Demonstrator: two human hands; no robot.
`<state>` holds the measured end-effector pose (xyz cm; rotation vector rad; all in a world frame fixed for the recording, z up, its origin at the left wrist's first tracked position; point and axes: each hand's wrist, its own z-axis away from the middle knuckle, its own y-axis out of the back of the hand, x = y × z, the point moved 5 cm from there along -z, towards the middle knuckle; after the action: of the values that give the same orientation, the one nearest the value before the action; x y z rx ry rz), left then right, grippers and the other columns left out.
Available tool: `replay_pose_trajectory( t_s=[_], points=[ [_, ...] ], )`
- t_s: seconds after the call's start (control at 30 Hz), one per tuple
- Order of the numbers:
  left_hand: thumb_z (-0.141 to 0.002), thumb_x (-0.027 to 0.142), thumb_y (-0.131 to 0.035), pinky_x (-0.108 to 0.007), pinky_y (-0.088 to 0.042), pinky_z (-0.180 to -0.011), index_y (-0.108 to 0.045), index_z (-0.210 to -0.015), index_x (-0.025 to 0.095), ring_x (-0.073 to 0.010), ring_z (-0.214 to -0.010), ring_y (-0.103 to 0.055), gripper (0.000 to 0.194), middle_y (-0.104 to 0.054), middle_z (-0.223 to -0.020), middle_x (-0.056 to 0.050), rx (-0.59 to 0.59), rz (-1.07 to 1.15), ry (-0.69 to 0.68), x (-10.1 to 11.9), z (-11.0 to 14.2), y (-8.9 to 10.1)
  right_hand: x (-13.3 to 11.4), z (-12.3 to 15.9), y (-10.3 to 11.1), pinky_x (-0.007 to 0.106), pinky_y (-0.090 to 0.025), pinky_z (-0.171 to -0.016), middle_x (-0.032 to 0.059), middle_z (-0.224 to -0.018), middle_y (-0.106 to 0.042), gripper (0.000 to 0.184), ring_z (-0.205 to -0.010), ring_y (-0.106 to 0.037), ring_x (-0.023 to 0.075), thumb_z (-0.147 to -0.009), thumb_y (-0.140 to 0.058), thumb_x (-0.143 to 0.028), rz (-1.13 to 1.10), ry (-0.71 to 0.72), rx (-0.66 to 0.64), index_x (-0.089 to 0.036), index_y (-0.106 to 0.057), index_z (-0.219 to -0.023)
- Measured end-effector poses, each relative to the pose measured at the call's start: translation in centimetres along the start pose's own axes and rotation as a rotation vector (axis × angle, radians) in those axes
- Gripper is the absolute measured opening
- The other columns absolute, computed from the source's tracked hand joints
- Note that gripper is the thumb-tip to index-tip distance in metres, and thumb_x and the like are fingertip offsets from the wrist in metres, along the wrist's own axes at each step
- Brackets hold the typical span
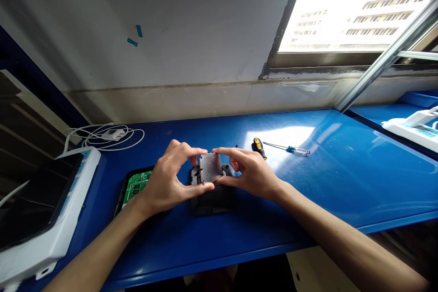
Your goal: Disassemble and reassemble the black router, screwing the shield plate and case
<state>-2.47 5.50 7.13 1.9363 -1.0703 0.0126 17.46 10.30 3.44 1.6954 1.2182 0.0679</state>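
grey plate (211, 167): we have it between both hands, raised at a tilt in front of the black housing's upper part; whether its lower edge touches the housing, we cannot tell.
left hand (167, 178): we pinch the plate here, index finger at the top edge and thumb at the bottom edge.
right hand (255, 173): we grip the same plate from the other side, index finger along the top, thumb low near its bottom corner, the other fingers bent.
black housing (214, 201): we see it lying on the table beneath our hands, partly covered by the plate and fingers.
green circuit board (138, 181): we find it left of the housing, set in a black shell (119, 203), partly hidden by our left hand and forearm.
black-and-yellow handle (259, 147): we see it just beyond our right hand.
screwdriver (298, 150): we see its clear blue handle to the right of that, shaft pointing left.
blue table (342, 182): we work on its glossy top, sunlit near the tools.
white device (73, 223): we have it at far left, with a dark screen (44, 191); a loosely looped white cable and its adapter (114, 134) lie behind it.
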Motion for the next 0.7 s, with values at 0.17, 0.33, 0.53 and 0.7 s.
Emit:
replay_pose_trajectory(
  t_s=[0.17,0.33,0.53,0.7],
  points=[
    [-0.074,0.034,-0.091,-0.031,-0.048,-0.074,-0.063,-0.119,0.024,-0.0210,-0.084,-0.054,0.054,-0.063,-0.087,0.001,-0.022,-0.042,0.007,-0.8,-0.1,0.0,0.1,-0.1,0.3,0.023,-0.040,-0.056,-0.0048,-0.070,-0.054,0.059,-0.057,-0.043,0.0097,-0.078,-0.085,-0.044,0.019,-0.012,-0.007,-0.023,-0.068,-0.130],
    [-0.075,0.035,-0.090,-0.032,-0.049,-0.075,-0.064,-0.119,0.024,-0.0217,-0.085,-0.054,0.053,-0.064,-0.087,0.001,-0.045,-0.067,0.004,-1.2,-0.2,0.0,0.0,-0.1,0.6,0.024,-0.039,-0.055,-0.0042,-0.071,-0.054,0.060,-0.058,-0.041,0.0101,-0.079,-0.084,-0.045,0.013,0.009,0.005,-0.021,-0.067,-0.132],
    [-0.076,0.033,-0.089,-0.033,-0.049,-0.077,-0.064,-0.120,0.023,-0.0229,-0.089,-0.054,0.051,-0.065,-0.089,0.000,-0.075,-0.075,0.028,-1.7,-0.2,-0.1,-0.2,0.0,0.9,0.024,-0.040,-0.054,-0.0042,-0.071,-0.053,0.056,-0.057,-0.041,0.0100,-0.086,-0.077,-0.051,0.023,0.061,0.037,-0.021,-0.065,-0.132],
    [-0.079,0.034,-0.086,-0.035,-0.050,-0.078,-0.064,-0.121,0.024,-0.0238,-0.090,-0.054,0.049,-0.066,-0.090,-0.001,-0.090,-0.081,0.044,-2.0,-0.1,-0.4,-0.4,0.0,1.0,0.023,-0.040,-0.053,-0.0045,-0.069,-0.053,0.055,-0.056,-0.041,0.0096,-0.087,-0.075,-0.052,0.029,0.088,0.055,-0.019,-0.065,-0.130]
  ],
)
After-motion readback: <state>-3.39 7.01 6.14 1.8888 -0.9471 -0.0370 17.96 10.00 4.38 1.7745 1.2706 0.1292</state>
